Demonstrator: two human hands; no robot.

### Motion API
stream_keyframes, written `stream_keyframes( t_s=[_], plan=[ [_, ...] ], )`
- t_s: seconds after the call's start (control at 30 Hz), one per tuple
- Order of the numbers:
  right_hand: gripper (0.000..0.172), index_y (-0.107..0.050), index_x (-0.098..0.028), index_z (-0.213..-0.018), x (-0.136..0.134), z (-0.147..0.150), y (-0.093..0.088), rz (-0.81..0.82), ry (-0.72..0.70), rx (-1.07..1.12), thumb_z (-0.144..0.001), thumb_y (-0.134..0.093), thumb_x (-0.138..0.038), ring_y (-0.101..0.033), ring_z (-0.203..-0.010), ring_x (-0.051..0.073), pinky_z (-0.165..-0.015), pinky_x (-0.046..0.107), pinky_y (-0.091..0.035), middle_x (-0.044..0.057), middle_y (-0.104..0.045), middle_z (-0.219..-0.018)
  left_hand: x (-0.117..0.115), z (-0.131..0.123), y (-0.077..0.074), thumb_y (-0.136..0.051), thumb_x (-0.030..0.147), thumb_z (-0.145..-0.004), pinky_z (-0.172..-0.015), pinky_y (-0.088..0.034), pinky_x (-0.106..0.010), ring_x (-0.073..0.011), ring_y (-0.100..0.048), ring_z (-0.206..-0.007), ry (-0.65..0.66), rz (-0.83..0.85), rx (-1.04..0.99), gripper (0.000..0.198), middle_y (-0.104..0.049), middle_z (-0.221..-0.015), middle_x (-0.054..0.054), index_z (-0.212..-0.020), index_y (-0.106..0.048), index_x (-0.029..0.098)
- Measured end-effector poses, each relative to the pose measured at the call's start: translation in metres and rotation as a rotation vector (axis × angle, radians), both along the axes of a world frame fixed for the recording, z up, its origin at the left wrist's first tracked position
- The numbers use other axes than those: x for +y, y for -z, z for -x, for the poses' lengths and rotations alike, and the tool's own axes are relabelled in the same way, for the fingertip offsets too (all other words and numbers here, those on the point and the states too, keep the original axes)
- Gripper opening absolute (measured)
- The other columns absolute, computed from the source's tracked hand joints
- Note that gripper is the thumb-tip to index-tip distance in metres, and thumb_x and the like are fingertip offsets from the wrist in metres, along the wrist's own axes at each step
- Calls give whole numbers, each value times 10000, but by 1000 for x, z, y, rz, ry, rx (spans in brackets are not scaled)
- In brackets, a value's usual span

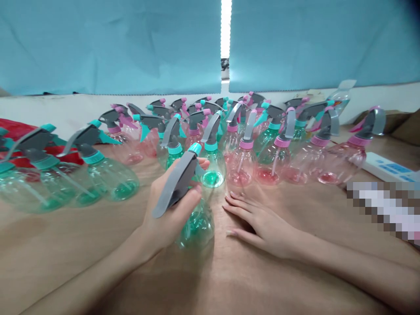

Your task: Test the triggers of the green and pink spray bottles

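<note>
I note the left hand [173, 218] gripping one green spray bottle [198, 225], the right hand [262, 225] flat and empty, bottles beyond [241, 168] already fitted with spray heads [250, 127].

Spray bottles [242, 166] stand across the table [249, 286], before a hanging sheet [131, 52].

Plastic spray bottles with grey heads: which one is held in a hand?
The transparent green plastic bottle with a turquoise nozzle, in front of the others: the person's bare left hand holds it around the neck. No other bottle is held.
</note>
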State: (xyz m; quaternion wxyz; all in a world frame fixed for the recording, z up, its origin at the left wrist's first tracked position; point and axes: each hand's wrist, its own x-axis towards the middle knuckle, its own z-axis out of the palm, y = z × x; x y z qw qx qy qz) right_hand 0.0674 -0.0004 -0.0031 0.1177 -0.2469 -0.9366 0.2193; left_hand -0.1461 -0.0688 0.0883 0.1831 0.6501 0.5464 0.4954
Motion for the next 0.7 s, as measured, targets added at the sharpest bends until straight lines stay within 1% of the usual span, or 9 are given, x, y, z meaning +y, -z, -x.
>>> stream_keyframes(
  t_s=[0.13, 0.33, 0.53, 0.6, 0.7],
  plan=[
    [663, -415, -172, -1463, 0, -1, 1, -2, 1, -3, -949, -419, -592, -291, -1430, 294, -1168, 512, -252, 100, -353, -1542, -1, 0, 1, -533, 171, -801, -766, -511, -319, -158, -618, -813, -33, -11, 15, 364, -637, -1192, -35, -1160, -583, 212],
    [668, -403, -170, -1469, 0, -1, 0, -4, -4, -2, -951, -413, -591, -293, -1429, 293, -1162, 513, -266, 98, -351, -1542, 0, -1, 2, -520, 143, -805, -771, -515, -287, -136, -620, -809, -21, -15, 13, 374, -632, -1189, -18, -1167, -574, 216],
    [668, -407, -171, -1467, 0, -1, 0, -4, -2, -16, -951, -409, -594, -290, -1430, 294, -1162, 519, -264, 92, -357, -1540, 2, -2, 0, -526, 125, -773, -793, -516, -282, -174, -618, -974, 13, -28, -25, 372, -627, -1199, -46, -1136, -579, 186],
    [666, -405, -177, -1469, 0, -1, 0, -1, -3, -11, -949, -416, -593, -286, -1432, 295, -1163, 521, -262, 89, -355, -1541, 2, -2, -1, -524, 121, -760, -773, -516, -276, -163, -625, -918, 21, -19, -34, 358, -631, -1186, -50, -1108, -584, 177],
    [667, -398, -174, -1472, 0, -1, 1, -9, -3, -20, -954, -401, -594, -283, -1434, 288, -1165, 519, -259, 87, -346, -1546, 2, -2, -1, -509, 115, -759, -702, -512, -273, -119, -602, -719, 43, 2, -38, 362, -639, -1174, -33, -1104, -584, 191]
  ],
)
